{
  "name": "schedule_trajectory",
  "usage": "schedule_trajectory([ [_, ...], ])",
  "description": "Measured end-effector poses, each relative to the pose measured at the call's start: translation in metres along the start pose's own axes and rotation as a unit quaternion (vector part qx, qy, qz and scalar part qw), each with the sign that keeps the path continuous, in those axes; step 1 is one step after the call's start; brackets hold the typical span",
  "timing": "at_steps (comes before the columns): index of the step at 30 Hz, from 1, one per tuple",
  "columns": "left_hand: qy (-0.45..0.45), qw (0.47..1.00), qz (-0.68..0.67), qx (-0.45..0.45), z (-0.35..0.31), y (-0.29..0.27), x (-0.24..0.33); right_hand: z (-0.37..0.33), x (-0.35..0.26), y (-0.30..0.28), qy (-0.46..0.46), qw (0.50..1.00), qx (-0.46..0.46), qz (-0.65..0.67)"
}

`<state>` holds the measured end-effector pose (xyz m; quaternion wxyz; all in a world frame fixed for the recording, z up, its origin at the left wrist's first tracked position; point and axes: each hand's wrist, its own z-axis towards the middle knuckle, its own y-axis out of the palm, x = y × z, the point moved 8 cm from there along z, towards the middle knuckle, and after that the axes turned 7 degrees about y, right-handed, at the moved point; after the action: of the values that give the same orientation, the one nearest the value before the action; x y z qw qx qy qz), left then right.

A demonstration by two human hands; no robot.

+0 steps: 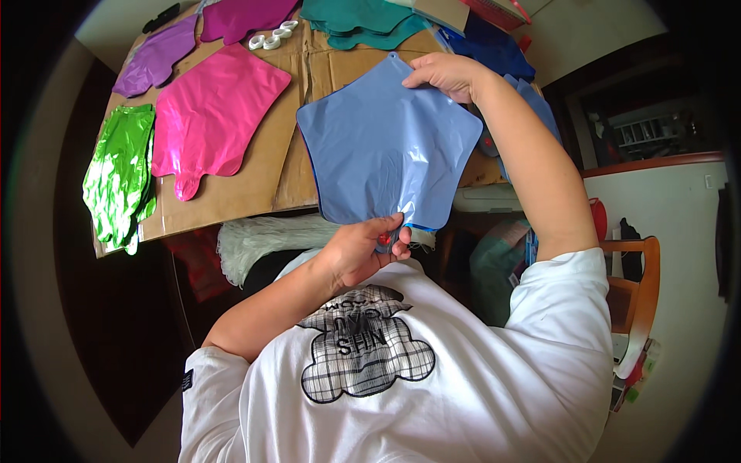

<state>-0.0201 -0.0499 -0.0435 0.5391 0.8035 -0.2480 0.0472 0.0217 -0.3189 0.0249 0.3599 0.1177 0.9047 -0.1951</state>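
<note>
A flat, uninflated blue star-shaped foil balloon (pixel 378 139) spans the space between my hands, over the front edge of the cardboard-covered table. My left hand (pixel 361 253) is closed on its lower tip, close to my chest. A small red and dark spot shows among those fingers; I cannot make out what it is. My right hand (pixel 448 76) pinches the upper right edge, beside a small tab with a hole at the top point. A darker blue rim peeks out along the balloon's left and lower edges.
Flat foil balloons lie on the cardboard (pixel 289 158): pink (pixel 216 116), green (pixel 120 174), purple (pixel 158 58), magenta (pixel 243 17), teal (pixel 367 27) and dark blue (pixel 490 50). Several small white rolls (pixel 272 42) sit among them. A wooden chair (pixel 644 285) stands at right.
</note>
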Motion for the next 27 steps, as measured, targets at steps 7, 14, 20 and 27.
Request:
schedule_trajectory([
  [7, 0.000, 1.000, 0.009, 0.013, 0.001, -0.004, -0.001, 0.010, -0.001, -0.002, -0.017, 0.999, -0.028, -0.004],
  [14, 0.005, 1.000, 0.012, 0.013, 0.007, -0.013, -0.002, 0.025, -0.002, -0.003, -0.019, 0.998, 0.055, -0.016],
  [20, 0.015, 0.995, -0.087, -0.047, -0.002, -0.011, 0.010, 0.020, -0.012, 0.004, -0.044, 0.996, 0.064, -0.034],
  [27, 0.012, 0.999, -0.048, -0.016, 0.006, -0.008, 0.012, 0.042, 0.009, -0.013, -0.074, 0.995, 0.066, 0.023],
])
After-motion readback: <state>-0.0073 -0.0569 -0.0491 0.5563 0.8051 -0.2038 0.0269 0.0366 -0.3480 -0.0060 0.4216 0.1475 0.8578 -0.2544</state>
